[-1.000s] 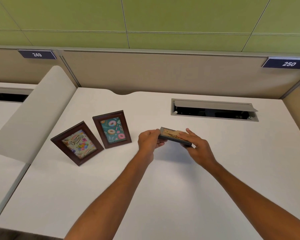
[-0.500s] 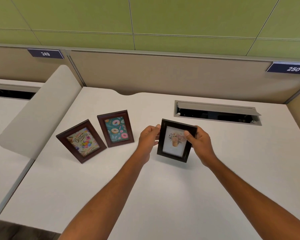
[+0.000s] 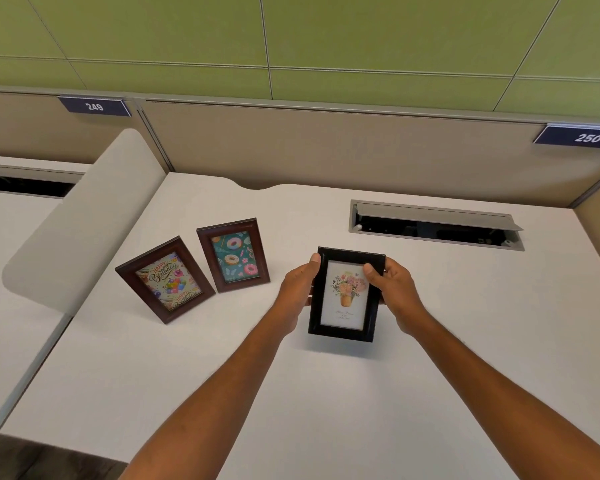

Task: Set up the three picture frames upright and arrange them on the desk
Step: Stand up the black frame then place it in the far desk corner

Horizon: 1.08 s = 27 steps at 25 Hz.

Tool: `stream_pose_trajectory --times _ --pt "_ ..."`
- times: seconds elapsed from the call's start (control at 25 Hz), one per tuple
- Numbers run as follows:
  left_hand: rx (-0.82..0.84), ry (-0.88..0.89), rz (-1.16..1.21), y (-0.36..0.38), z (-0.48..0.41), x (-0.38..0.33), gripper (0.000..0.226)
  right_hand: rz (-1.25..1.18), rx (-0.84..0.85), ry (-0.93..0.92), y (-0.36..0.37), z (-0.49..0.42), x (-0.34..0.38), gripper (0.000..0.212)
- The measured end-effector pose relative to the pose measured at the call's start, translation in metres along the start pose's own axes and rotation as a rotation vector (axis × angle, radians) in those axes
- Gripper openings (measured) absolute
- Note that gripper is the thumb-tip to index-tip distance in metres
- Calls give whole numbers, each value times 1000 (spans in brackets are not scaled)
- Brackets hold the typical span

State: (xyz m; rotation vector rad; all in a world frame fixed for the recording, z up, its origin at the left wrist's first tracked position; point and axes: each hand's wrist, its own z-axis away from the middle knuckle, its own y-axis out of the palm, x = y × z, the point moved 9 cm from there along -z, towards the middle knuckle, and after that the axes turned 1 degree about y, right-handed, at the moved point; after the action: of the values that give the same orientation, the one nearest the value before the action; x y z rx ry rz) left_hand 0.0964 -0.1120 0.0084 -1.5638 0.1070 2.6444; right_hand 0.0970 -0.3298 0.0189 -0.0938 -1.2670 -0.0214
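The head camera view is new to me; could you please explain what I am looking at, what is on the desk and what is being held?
There is no machine here: a person wears a camera on the head, looking forward and down at their own two arms. The left hand and right hand grip the sides of a black frame with a flower picture, upright, its lower edge at the white desk. To the left stand two brown frames, already propped up: a birthday frame and a doughnut frame. Behind is an open cable hatch.
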Motion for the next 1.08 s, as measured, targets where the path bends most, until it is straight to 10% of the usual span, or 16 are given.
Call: stream_pose_trajectory --times 1.08 --pt "-162 191 109 -60 5 0 32 73 94 97 72 -32 6 64"
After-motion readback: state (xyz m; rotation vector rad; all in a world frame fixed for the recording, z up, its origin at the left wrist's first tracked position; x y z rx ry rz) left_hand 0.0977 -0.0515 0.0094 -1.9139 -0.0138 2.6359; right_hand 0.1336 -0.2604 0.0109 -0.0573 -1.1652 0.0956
